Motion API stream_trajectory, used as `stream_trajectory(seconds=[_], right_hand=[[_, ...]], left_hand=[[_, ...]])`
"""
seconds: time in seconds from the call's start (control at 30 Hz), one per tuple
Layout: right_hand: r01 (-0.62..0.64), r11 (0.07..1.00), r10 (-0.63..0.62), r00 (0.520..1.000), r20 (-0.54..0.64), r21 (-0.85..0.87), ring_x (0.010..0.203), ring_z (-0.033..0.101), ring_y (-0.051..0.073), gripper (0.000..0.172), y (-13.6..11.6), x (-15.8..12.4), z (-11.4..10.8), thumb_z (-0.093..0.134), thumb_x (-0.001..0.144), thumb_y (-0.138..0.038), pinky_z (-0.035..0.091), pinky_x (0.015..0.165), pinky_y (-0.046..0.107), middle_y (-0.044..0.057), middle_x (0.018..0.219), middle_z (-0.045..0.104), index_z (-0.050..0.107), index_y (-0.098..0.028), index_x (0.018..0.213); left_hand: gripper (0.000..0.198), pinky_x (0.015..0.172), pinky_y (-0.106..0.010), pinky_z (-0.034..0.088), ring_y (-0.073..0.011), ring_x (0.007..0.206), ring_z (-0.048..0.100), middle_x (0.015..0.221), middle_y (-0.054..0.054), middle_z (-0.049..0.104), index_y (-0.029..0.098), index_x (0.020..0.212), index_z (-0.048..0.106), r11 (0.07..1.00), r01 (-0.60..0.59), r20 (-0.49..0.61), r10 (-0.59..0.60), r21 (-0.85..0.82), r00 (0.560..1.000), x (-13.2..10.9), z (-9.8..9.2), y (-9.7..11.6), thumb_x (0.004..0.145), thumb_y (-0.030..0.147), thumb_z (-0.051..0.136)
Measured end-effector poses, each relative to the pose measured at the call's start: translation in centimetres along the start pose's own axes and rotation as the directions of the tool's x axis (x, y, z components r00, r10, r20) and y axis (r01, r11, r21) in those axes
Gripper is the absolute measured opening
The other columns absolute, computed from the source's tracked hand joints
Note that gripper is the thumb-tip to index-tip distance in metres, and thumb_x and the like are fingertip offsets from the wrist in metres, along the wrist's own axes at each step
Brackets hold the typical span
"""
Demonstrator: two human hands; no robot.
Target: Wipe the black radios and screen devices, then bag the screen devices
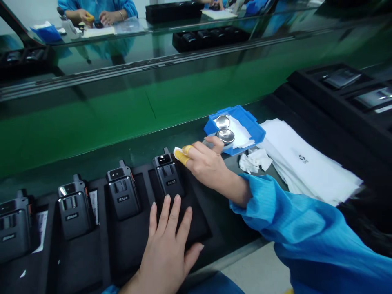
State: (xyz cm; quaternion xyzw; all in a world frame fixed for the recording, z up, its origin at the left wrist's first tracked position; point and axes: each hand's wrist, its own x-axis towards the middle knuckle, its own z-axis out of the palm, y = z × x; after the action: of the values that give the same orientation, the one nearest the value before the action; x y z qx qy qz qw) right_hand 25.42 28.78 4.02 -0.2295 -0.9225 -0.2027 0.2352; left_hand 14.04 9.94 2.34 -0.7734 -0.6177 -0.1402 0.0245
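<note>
My left hand (167, 249) lies flat with fingers spread over the black foam tray (125, 241). Its fingertips reach the lower end of a black walkie-talkie (169, 175) marked "Riton". My right hand (205, 163), with yellow finger cots on two fingers, pinches a small folded white wipe (177, 152) just right of that walkie-talkie's top. Behind the right hand stands a pump bottle (226, 136) with a shiny metal dish top, partly hidden by it. More walkie-talkies lie to the left, including one with a stubby antenna (123, 192) and another (73, 212) beside it.
A blue bin (241, 118) holds white wipes. Crumpled wipes (255, 160) and a stack of white bags (303, 159) lie to its right. Black trays with devices (343, 77) stand at the far right. Beyond the green divider (122, 114), another person's hands (98, 17) work.
</note>
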Motion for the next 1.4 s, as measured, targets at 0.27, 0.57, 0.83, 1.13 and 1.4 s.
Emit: stream_trajectory(seconds=[0.27,0.57,0.83,1.13,1.4], right_hand=[[-0.046,0.997,0.051,0.993,-0.110,0.055,0.076,0.044,0.012,0.028,-2.6,2.4,0.5,0.045,0.092,-0.016,0.013,0.090,0.040,-0.002,0.075,0.061,0.066,-0.022,0.076],[-0.143,0.989,0.146,0.987,-0.066,0.039,0.076,0.044,0.013,0.032,-1.7,-1.4,-1.1,0.042,0.091,-0.013,0.015,0.088,0.038,0.000,0.075,0.060,0.068,-0.021,0.074],[0.031,0.985,-0.014,0.995,-0.097,0.170,0.077,0.045,0.013,0.029,-5.6,-2.1,-1.8,0.045,0.090,-0.013,0.018,0.090,0.039,-0.002,0.075,0.063,0.066,-0.021,0.071],[-0.019,0.996,0.023,0.999,-0.045,0.090,0.078,0.045,0.013,0.028,-5.3,-2.8,-2.3,0.044,0.089,-0.011,0.016,0.092,0.039,-0.002,0.074,0.061,0.067,-0.021,0.078],[-0.029,0.996,0.036,0.996,-0.079,0.087,0.075,0.044,0.013,0.026,-5.7,-2.9,-2.0,0.046,0.087,-0.010,0.017,0.091,0.039,-0.002,0.071,0.059,0.066,-0.020,0.073]], left_hand=[[0.047,0.102,-0.052,0.032,-0.0335,0.127,0.043,0.137,-0.013,0.050,0.019,0.125,0.055,0.999,-0.014,0.008,0.013,0.034,1.000,0.1,-0.2,0.0,0.088,0.047,0.045],[0.046,0.104,-0.056,0.029,-0.0352,0.129,0.041,0.137,-0.016,0.050,0.017,0.123,0.057,1.000,-0.009,-0.024,0.008,-0.016,1.000,0.1,-0.1,0.2,0.087,0.044,0.046],[0.047,0.105,-0.058,0.028,-0.0358,0.129,0.040,0.133,-0.016,0.053,0.016,0.123,0.057,0.999,0.012,0.027,-0.011,-0.034,1.000,0.0,0.0,0.2,0.086,0.044,0.047],[0.047,0.105,-0.058,0.028,-0.0361,0.129,0.041,0.135,-0.017,0.052,0.015,0.124,0.056,0.999,0.003,0.002,-0.003,-0.053,1.000,0.1,0.0,0.2,0.088,0.042,0.046],[0.047,0.105,-0.059,0.027,-0.0363,0.130,0.039,0.136,-0.017,0.050,0.016,0.125,0.055,0.999,0.003,0.017,-0.003,-0.040,1.000,0.0,0.0,0.2,0.087,0.042,0.046]])
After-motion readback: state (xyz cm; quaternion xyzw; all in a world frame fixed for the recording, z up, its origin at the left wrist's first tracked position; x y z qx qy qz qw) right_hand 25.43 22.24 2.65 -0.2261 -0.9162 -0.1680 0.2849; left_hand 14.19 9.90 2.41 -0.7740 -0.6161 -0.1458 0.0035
